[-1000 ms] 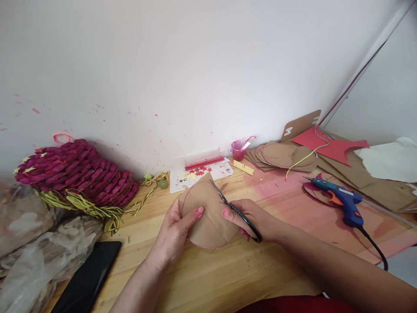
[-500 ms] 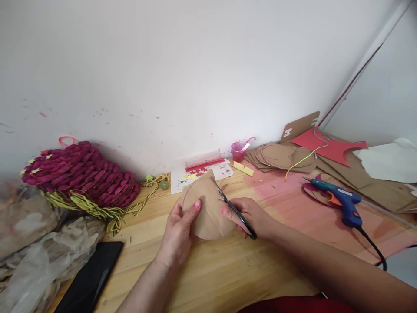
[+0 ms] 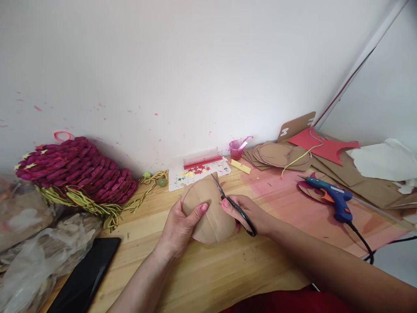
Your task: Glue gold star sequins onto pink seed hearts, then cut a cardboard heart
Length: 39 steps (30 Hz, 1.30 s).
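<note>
My left hand [image 3: 178, 229] grips a round brown cardboard piece [image 3: 208, 208] by its left edge, thumb on its front face, holding it above the wooden table [image 3: 228, 269]. In my right hand [image 3: 249, 213] are black-handled scissors [image 3: 233, 204], fingers through the loops. The blades point up and left, and their tips lie at the top right edge of the cardboard piece.
A magenta woven basket with yellow-green fringe [image 3: 76, 169] sits at the left by the wall. A black phone [image 3: 84, 278] lies near the front left beside plastic bags. A star sticker sheet [image 3: 198, 170], pink cup [image 3: 236, 149], stacked cardboard rounds [image 3: 276, 155] and blue glue gun [image 3: 332, 198] lie beyond.
The cardboard piece has turned slightly in my left hand and the scissors have worked along its upper right edge. The view has shifted a little.
</note>
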### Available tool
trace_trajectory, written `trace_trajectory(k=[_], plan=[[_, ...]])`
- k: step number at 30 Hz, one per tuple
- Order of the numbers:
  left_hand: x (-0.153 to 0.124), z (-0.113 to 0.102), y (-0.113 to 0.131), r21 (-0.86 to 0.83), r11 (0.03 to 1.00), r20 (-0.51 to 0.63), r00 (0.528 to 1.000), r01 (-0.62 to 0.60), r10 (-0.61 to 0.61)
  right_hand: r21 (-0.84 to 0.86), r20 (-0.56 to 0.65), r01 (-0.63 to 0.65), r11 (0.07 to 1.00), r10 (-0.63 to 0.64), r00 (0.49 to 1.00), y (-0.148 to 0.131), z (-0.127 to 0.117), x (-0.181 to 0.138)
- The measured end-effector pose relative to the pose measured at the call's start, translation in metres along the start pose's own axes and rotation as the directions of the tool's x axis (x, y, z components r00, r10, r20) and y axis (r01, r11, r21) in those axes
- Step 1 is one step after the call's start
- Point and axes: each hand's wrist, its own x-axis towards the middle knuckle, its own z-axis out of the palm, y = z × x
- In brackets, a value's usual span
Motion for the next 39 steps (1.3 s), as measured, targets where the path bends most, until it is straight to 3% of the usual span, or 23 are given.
trace_trajectory(k=[29,39], plan=[[0.001,-0.002,0.01,0.072,0.997,0.03,0.999,-0.026,0.024,0.004,-0.006,-0.002,1.0,0.002,1.0,0.009,0.003,-0.002],[0.003,-0.011,0.007,0.086,0.996,0.034,0.999,-0.001,-0.002,0.02,0.008,0.008,1.0,-0.008,1.0,0.004,0.003,-0.002]])
